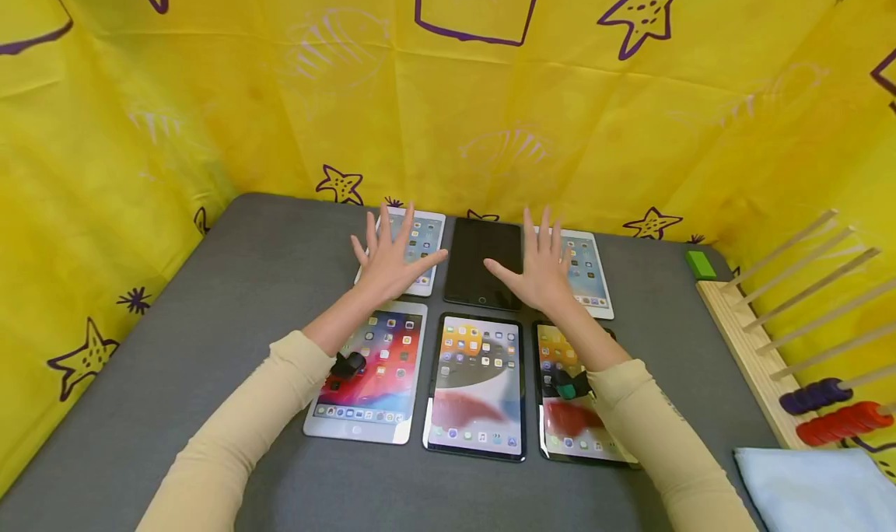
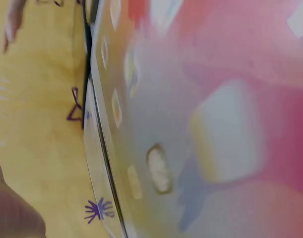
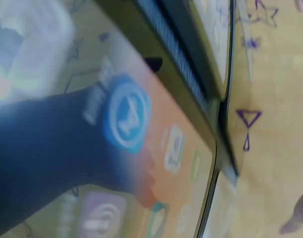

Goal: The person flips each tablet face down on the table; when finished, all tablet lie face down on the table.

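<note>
Both hands are spread with fingers straight and hold nothing. My left hand (image 1: 387,266) is over the back-left white tablet (image 1: 428,240), its thumb pointing towards the back-middle black tablet (image 1: 479,271), whose screen is dark. My right hand (image 1: 544,271) is over the back-right white tablet (image 1: 589,271), thumb over the black one. Whether the palms touch the tablets, I cannot tell. Below the left wrist lies a white tablet (image 1: 392,361) with a red and blue screen. A black-rimmed tablet (image 1: 476,388) lies front middle, another tablet (image 1: 563,431) under the right forearm. Lit screens fill both wrist views.
A wooden rack (image 1: 735,345) with pegs and purple and red beads stands along the right edge. Behind it is a green block (image 1: 700,265). A light blue cloth (image 1: 819,485) lies front right. Yellow patterned fabric (image 1: 448,112) rises around the grey table (image 1: 231,283).
</note>
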A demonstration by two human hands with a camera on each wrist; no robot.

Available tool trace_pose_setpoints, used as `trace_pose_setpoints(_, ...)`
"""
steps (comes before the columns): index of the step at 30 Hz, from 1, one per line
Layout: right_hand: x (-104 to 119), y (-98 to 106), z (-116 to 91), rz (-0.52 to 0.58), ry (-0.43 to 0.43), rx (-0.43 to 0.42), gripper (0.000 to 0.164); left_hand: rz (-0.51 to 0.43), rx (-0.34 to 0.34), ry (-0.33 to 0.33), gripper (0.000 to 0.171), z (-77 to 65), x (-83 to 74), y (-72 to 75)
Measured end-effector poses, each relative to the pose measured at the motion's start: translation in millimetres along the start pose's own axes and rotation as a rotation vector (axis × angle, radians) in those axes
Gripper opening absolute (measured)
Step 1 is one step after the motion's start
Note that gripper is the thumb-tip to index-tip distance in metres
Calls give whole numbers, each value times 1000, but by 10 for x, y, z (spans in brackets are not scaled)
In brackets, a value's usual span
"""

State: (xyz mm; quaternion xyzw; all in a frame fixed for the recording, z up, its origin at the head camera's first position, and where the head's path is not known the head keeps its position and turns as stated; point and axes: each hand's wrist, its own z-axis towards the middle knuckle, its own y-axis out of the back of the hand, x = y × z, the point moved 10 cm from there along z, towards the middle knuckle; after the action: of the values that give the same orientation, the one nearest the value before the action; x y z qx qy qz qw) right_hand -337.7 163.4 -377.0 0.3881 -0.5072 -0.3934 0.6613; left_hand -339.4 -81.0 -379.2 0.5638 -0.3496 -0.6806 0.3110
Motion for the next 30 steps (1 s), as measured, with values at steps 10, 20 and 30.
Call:
trace_pose_setpoints(10,354,-142,-337,386,51,226,95,-394,89,93,78,-577,187,108)
trace_pose_setpoints(20,536,-385,-681,708,-136,456,78,-500,231,252,69,-995,524,193)
trace_pose_setpoints(30,870,-536,-947,1092,-172,605,63,-659,382,341,63,-1212,792,234)
